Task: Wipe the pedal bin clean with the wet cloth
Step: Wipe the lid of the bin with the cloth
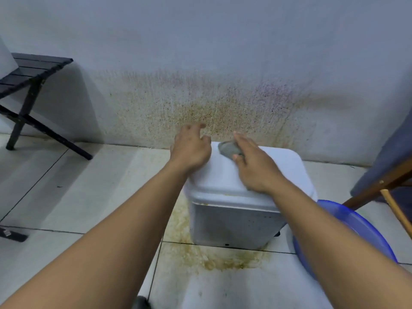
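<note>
Fingers [245, 141] of right hand [258, 170] straight and flat, pressing the wet cloth [227, 149] onto the far part of the lid [274, 172]; thumb lies at the cloth's near edge, not curled round it as far as can be seen. Cloth is a small grey wad, mostly under the fingers. Left hand [190, 150] sits at the lid's far-left corner, its fingers [199, 127] loosely bent and raised, holding nothing; motion blur there, so contact with the lid's edge uncertain. Pedal bin [234, 224] white, standing on the tiled floor [89, 186] close to the stained wall [223, 103]. Its front is speckled, with a yellowish line at the seam under the lid. Brownish-yellow spill [223, 262] spreads on the tiles round its base. Blue basin [356, 230] just beside the bin on the right. Step in hand, as judged: wiping the lid top, early in the job, front and sides not yet clean. To do it well: keep the palm low and pressure even, draw the cloth in overlapping passes from the wall side toward the near edge, and brace the lid with the left hand so the bin does not skate on the wet tiles. Work the seam with a folded edge. Rinse in the basin before the front, or grime just smears.
</note>
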The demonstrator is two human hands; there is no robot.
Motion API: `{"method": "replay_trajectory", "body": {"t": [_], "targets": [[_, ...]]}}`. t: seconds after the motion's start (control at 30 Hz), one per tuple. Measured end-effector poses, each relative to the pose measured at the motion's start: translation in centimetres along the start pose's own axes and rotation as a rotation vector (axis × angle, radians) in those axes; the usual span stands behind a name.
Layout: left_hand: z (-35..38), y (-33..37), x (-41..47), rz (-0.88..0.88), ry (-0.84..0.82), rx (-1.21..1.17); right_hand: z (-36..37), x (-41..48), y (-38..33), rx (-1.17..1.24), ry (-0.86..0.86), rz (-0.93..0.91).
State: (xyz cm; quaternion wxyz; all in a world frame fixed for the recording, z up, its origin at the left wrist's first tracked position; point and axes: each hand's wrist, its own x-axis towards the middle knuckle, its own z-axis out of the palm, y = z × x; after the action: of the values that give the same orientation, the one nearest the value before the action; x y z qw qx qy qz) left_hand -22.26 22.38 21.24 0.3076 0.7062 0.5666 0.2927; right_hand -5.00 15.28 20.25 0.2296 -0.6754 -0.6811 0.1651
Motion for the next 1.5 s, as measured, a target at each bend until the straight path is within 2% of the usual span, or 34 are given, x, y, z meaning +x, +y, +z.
{"method": "replay_trajectory", "body": {"t": [0.13,0.3,0.57,0.87,1.27,1.37,1.5], "targets": [[2.4,1.6,0.3,0.051,-0.254,0.3,0.7,0.6,-0.5,-0.156,0.002,-0.011],[2.4,0.6,0.0,0.071,-0.334,0.493,-0.6,-0.1,2.1,-0.184,-0.009,0.063],[2.1,0.9,0.3,0.062,-0.407,0.692,-4.9,-1.9,8.6,-0.113,0.088,0.292],[2.4,0.6,0.5,0.043,-0.405,0.722,-8.8,-2.3,10.3,0.022,0.028,0.416],[2.7,-0.1,2.1,-0.009,-0.475,0.666,-7.9,-6.7,10.4,-0.275,0.04,0.487],[2.7,-0.2,2.2,-0.02,-0.475,0.648,-7.6,-8.7,9.6,-0.3,0.055,0.503],[2.8,0.3,2.0,-0.012,-0.466,0.661,-6.4,-12.3,7.8,-0.245,0.162,0.513]]}}
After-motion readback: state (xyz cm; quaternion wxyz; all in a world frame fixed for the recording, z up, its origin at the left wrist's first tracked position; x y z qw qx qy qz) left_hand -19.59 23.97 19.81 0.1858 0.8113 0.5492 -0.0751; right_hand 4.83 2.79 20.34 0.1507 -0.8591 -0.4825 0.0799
